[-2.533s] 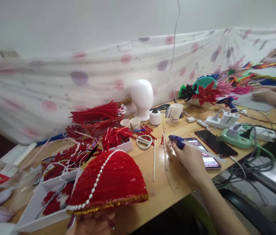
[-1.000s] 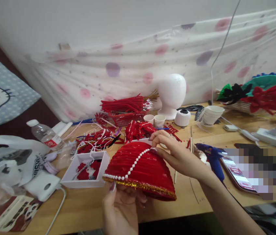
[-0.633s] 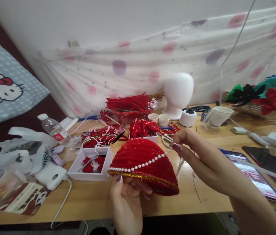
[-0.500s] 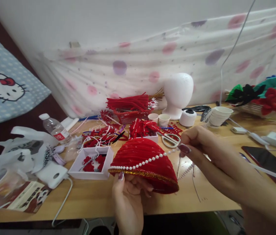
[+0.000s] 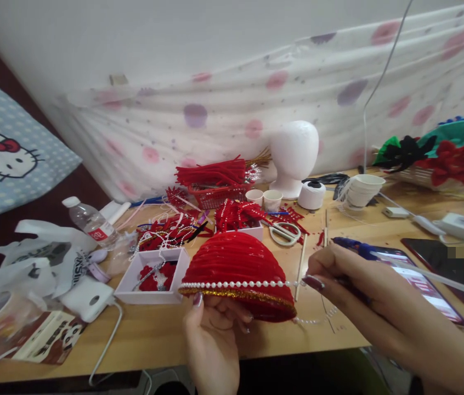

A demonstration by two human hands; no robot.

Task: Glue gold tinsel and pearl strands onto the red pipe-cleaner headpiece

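The left hand (image 5: 213, 334) is at the near middle, palm up, thumb raised at the left, fingers curled toward the right. The right hand (image 5: 359, 299) extends from the near right, thumb and forefinger pinched together, pointing left.

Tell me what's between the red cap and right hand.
Head view: a stretch of pearl string spans from red cap to right hand; behind it, a pale stick lies on the table.
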